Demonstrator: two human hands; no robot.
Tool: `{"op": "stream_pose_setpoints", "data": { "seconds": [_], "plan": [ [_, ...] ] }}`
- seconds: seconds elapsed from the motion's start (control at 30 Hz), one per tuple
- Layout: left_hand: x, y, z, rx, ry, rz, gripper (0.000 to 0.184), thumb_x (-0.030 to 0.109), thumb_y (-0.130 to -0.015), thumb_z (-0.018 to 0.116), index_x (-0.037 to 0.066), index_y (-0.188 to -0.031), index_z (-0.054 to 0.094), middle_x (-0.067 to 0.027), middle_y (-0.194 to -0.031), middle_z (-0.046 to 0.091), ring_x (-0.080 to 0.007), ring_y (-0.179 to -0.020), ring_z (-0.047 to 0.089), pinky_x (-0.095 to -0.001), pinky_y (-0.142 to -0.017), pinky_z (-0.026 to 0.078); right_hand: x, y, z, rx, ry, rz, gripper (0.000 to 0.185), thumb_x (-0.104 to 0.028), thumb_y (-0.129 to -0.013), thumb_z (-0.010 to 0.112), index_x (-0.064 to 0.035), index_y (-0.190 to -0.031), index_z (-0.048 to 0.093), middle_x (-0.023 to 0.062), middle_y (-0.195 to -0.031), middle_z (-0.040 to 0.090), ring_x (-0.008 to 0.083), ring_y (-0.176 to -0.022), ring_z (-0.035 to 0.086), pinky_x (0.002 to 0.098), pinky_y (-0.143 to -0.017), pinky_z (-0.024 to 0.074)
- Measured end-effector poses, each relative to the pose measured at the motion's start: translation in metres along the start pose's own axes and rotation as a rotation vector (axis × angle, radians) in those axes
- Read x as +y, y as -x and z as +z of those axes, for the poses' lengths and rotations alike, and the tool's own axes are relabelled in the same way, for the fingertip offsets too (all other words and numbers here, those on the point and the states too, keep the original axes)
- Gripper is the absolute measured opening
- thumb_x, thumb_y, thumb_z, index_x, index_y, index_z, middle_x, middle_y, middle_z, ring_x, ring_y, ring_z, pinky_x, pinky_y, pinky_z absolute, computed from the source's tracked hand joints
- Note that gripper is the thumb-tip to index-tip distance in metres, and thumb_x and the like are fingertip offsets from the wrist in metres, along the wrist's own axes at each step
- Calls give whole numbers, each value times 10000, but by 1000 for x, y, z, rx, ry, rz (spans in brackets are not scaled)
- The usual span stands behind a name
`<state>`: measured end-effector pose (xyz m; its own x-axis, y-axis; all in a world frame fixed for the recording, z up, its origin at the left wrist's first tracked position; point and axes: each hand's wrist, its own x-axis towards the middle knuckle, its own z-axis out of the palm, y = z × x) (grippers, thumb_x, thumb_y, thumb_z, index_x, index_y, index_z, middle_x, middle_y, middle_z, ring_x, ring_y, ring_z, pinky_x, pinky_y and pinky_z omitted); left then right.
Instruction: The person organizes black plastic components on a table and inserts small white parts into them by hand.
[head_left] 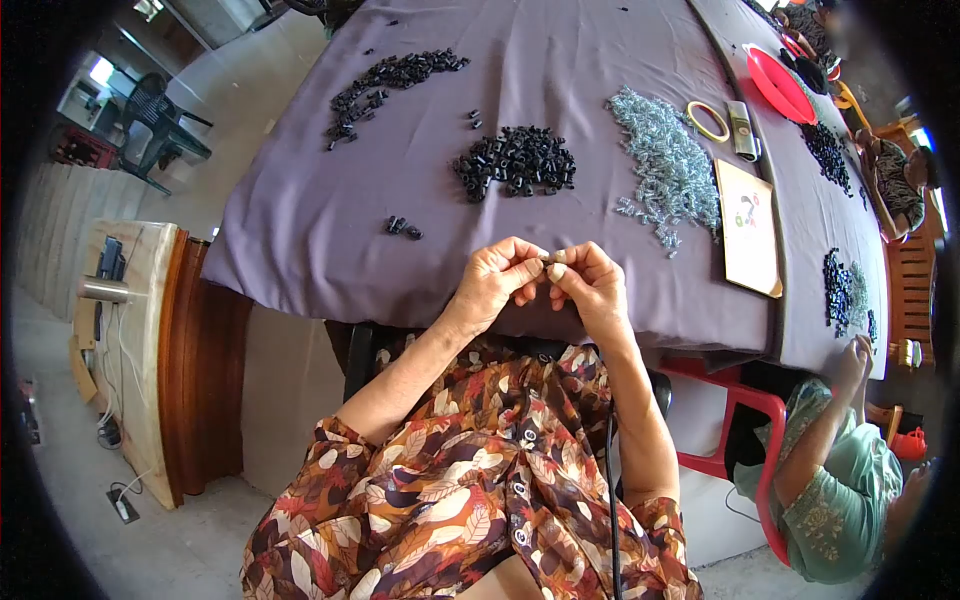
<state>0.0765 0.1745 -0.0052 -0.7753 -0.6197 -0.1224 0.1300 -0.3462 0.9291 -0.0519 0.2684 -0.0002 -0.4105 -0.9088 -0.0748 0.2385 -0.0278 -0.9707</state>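
Note:
Above the near edge of the cloth, my left hand and my right hand meet fingertip to fingertip, both closed in a pinch. A small dark piece shows between them, mostly covered by the fingers. It looks like the small black plastic parts heaped just beyond my hands. To the left lies a little group of the same black parts. On the right spreads a pile of small clear or silvery pieces, too fine to make out exactly.
A purple-grey cloth covers the table. Further back lies a curved heap of black parts. At right are a tape roll, a flat board and a red tray. Another person sits beside a red chair.

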Motion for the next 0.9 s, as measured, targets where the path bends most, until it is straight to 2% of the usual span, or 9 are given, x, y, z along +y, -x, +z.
{"op": "stream_pose_setpoints", "data": {
  "seconds": [0.2,0.3,0.5,0.63,0.9],
  "plan": [
    [4,3,2,-29,-33,-13,79,104,-882,540,35,-906,571,-2,-722,576,-44,-554,496,-168,-480,383,-1,-1,-8,-109,-120,53,85,-78,-837,601,-26,-844,535,33,-731,580,70,-587,537,209,-498,462],
    [5,2,-1,-69,135,-73,85,110,-886,533,38,-905,575,-5,-718,581,-46,-545,486,-166,-464,363,-1,-2,-7,-126,-144,52,96,-86,-832,611,-32,-835,531,30,-729,578,71,-590,541,211,-500,466],
    [7,3,1,-70,147,-89,80,111,-889,527,49,-900,577,-1,-703,579,-43,-542,480,-164,-451,350,-4,-2,-7,-156,-160,68,109,-87,-820,627,-39,-823,530,23,-720,572,74,-588,543,215,-496,468],
    [4,2,-1,-83,75,-61,71,104,-889,527,51,-888,574,2,-703,577,-38,-540,480,-159,-454,352,-2,-3,-11,-200,-207,79,110,-73,-811,634,-39,-803,530,14,-705,559,74,-583,542,214,-492,471],
    [7,3,-2,-83,-28,-35,61,94,-890,521,48,-865,552,0,-688,566,-36,-538,486,-156,-445,367,-4,-2,-2,-130,-78,36,127,-65,-801,643,-36,-776,522,10,-699,544,67,-563,531,203,-458,459]
  ]
}}
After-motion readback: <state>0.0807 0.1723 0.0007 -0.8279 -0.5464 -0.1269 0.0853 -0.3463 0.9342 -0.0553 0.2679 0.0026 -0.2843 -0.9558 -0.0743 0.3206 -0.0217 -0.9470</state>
